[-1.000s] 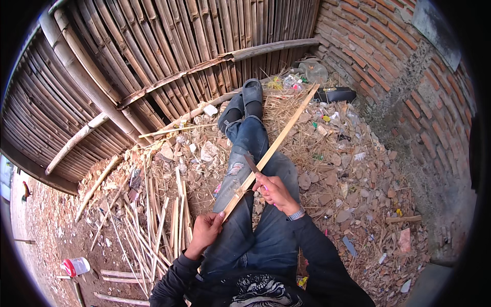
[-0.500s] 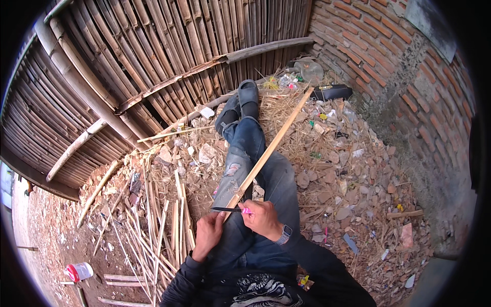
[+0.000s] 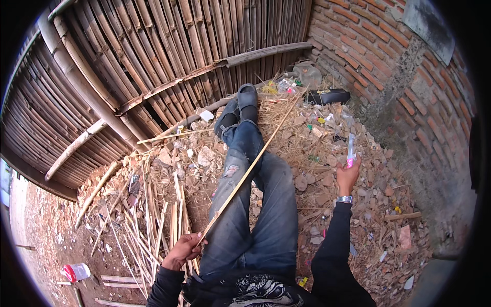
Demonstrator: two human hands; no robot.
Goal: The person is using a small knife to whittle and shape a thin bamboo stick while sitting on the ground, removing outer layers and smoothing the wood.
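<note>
My left hand (image 3: 185, 250) pinches the near end of a long, thin bamboo strip (image 3: 246, 175). The strip runs away across my jeans, its narrow edge turned up, toward the rubble beyond my sandals. Out to the right, my right hand (image 3: 348, 176) is closed round the pink handle of a knife (image 3: 351, 148). Its blade points away from me, over the stony ground and apart from the strip. On my right wrist is a metal-banded watch (image 3: 344, 199).
Several split bamboo strips (image 3: 153, 230) lie piled left of my legs. A red and white tub (image 3: 76, 272) is at lower left. A bamboo wall (image 3: 179, 56) stands ahead, a brick wall (image 3: 373, 36) to the right. A black box (image 3: 330, 96) rests by their corner.
My right hand has swung the knife away from the strip, out to the right. My left hand has moved down and left, and the strip has turned from its broad face to its edge.
</note>
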